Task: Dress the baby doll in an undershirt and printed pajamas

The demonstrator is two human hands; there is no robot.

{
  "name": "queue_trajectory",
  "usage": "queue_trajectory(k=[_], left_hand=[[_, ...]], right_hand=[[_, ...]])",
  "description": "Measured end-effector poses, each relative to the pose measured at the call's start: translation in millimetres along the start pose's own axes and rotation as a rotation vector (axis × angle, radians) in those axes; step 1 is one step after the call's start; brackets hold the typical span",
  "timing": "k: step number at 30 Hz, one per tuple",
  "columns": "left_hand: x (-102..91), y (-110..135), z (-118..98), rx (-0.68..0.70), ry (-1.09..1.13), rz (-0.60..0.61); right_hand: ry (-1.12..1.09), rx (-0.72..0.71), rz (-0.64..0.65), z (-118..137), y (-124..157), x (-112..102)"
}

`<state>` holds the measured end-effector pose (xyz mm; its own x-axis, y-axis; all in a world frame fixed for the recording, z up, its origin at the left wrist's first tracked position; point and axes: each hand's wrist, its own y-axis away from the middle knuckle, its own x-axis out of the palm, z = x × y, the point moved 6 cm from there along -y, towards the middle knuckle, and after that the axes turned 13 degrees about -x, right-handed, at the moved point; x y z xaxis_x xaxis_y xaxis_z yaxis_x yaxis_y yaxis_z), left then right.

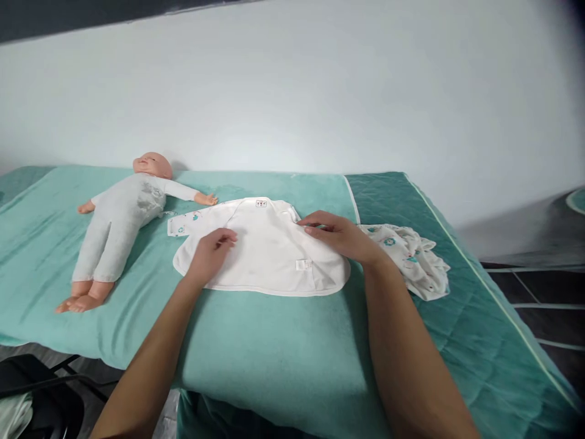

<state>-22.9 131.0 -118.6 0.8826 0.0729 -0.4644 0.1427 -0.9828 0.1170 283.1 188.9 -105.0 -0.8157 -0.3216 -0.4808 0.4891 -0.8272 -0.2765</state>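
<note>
A white baby shirt (269, 250) lies spread flat on the bed, with a printed neck label and a small white tag. Its left sleeve, patterned in teal and red, is stretched out; the right sleeve cannot be made out. Over the shirt's left part is my left hand (213, 251), fingers loosely bent and holding nothing visible. My right hand (338, 235) reaches across the shirt's right shoulder, fingers extended, thumb and forefinger slightly apart at the cloth. Whether it presses the fabric is unclear.
On the left a baby doll (121, 210) with a white cloth body lies on its back. A crumpled patterned cloth (414, 256) rests right of my right forearm. The green bedspread (278, 341) meets a white wall (292, 91). A black chair (46, 390) stands at lower left.
</note>
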Motion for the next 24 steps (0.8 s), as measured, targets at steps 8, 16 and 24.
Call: queue_trajectory(k=[8,16,24], left_hand=[[120.6,-33.4,-49.6,-0.317,0.777,0.387],[122.0,-46.7,-35.9,-0.405,0.970,0.360],[117.3,-39.6,-43.8,-0.369,1.112,0.425]], right_hand=[[-0.486,0.017,0.145,21.1,4.9,17.0],[-0.127,0.079,0.023,-3.0,-4.0,18.5],[0.454,0.061,0.125,21.2,-5.8,60.2]])
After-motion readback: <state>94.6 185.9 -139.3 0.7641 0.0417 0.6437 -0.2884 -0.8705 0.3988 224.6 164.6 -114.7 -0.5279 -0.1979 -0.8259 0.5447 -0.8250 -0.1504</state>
